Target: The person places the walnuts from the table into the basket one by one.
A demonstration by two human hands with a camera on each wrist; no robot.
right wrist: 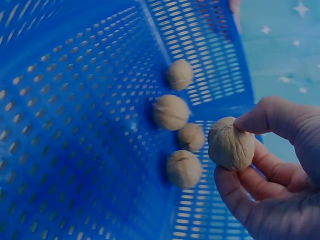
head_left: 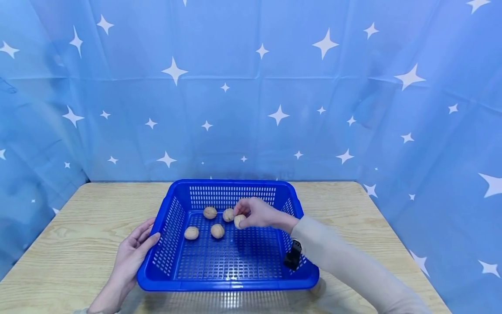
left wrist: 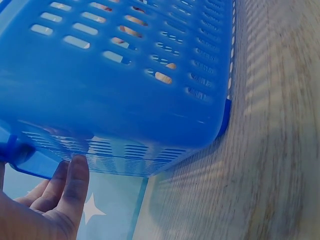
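Observation:
A blue plastic basket (head_left: 227,285) with slotted walls stands on the table. My left hand (head_left: 135,250) grips its left rim, thumb over the top and fingers along the outside; in the left wrist view those fingers (left wrist: 75,185) show under the rim. Inside the basket, my right hand (head_left: 259,213) pinches a walnut (right wrist: 231,144) between thumb and fingertips, over the basket floor. Several other walnuts lie loose in the basket, among them one near the left wall (head_left: 191,233), one toward the back (head_left: 209,213) and one in the middle (head_left: 217,231).
The wood-grain table (head_left: 90,235) extends on both sides of the basket. A blue curtain with white stars (head_left: 243,100) hangs behind the table and along its sides. A small black device (head_left: 292,255) sits at the right wrist, beside the basket's right wall.

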